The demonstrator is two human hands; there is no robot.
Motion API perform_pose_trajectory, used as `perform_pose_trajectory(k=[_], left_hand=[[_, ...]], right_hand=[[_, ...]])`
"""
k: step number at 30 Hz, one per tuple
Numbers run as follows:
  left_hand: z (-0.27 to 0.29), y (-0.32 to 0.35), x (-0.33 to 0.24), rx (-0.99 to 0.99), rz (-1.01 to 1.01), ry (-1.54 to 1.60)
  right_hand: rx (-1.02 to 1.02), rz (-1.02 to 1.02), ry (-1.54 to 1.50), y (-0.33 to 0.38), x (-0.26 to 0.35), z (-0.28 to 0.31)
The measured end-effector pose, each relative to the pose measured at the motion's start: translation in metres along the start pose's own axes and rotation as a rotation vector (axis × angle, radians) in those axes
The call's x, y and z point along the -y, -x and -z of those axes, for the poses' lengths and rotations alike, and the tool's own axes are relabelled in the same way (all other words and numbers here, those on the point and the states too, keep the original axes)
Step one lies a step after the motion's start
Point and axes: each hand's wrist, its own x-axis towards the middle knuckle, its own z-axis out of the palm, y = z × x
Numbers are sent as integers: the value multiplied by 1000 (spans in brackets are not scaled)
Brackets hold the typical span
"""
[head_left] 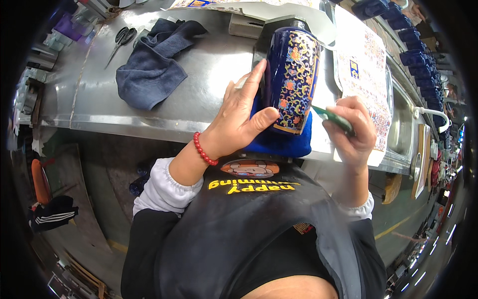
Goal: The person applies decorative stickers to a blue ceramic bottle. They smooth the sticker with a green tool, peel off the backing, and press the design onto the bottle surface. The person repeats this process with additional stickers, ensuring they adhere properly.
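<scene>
A dark blue vase [294,74] with orange, yellow and white floral scrollwork lies with its neck pointing away from me. Under its near end is a bright blue cloth or pad [284,144]. My left hand [244,112] rests along the vase's left side, fingers stretched out and thumb spread near its base. To the right of the base, my right hand [354,127] is closed around a green flat tool [336,119], possibly a scraper. The tool's tip points toward the vase's lower right edge; whether it touches cannot be made out.
A crumpled grey-blue cloth [154,67] and black-handled scissors [119,41] lie left on the metal table [209,65]. Printed patterned sheets [371,74] spread over the right side, beside a sink [400,107] with a white tap [435,113]. Several blue vessels [416,57] line the far right.
</scene>
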Motion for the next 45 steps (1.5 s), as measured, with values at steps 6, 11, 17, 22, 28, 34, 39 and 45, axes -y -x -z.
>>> perform_pose_trajectory(k=[6,11,17,22,28,34,39,45], left_hand=[[-2,2,-1,0,-29,-142],[0,2,0,24,-15,-106],[2,3,-1,70,71,-50],[6,2,-8,107,101,-61],[5,-8,-37,-68,-151,-378],[5,-28,-44,-62,-128,-522],[14,-48,-30,-76,-174,-551],[26,-71,-17,-214,-186,-390]], right_hand=[[-36,160,172,26,-9,-27],[34,267,54,34,0,-30],[-84,144,5,32,-7,-25],[132,142,-271,32,-5,-18],[-136,-355,-446,16,-2,-18],[-109,-454,-424,6,-5,-23],[-169,-585,-531,10,-6,-29],[-207,-595,-535,12,-8,-33]])
